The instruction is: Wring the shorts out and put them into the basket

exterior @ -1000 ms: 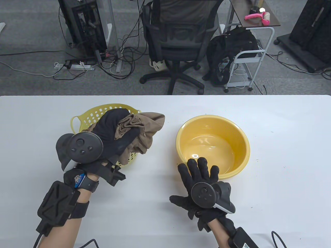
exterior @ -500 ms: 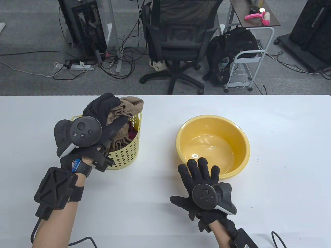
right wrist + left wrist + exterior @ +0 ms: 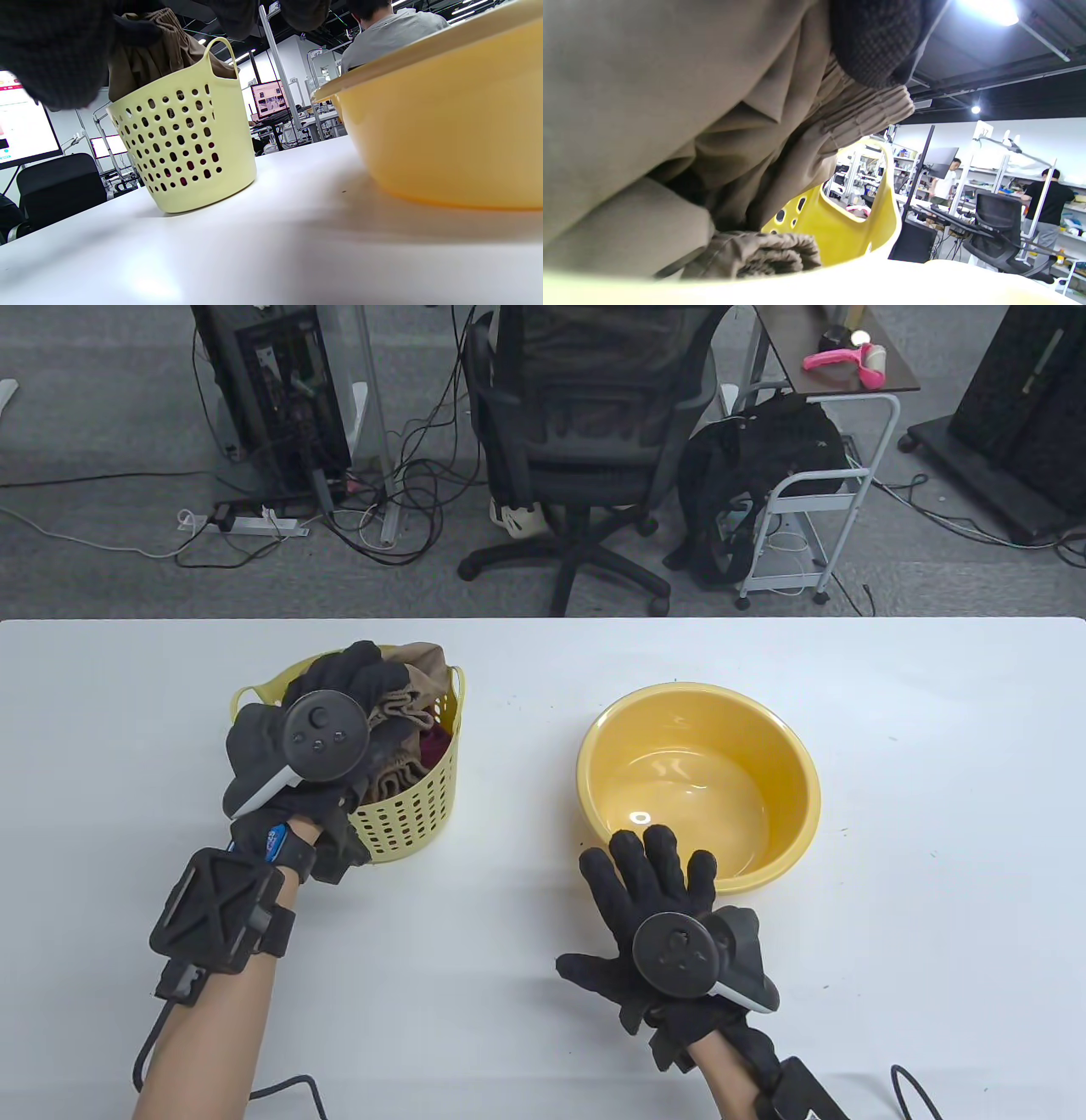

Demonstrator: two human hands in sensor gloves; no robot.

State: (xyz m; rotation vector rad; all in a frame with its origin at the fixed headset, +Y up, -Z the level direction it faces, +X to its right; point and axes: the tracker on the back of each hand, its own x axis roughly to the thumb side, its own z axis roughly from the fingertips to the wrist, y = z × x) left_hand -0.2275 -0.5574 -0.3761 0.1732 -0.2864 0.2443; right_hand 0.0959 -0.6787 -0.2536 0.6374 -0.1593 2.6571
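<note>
Left hand (image 3: 344,704), fingers curled round the brown shorts (image 3: 416,683), has sunk into the yellow basket (image 3: 416,806) at nine o'clock; half a second ago it held them above the rim. Right hand (image 3: 657,891) stays flat, fingers spread, on the tabletop (image 3: 933,814) touching the basin (image 3: 789,763). No writing is legible.

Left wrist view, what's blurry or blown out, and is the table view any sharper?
Left wrist view: the brown fabric shorts fill the frame close up and soft, a pale out-of-focus band crosses the bottom edge, a ceiling lamp glares. Table view: sharp, with a highlight in the yellow plastic basin.
</note>
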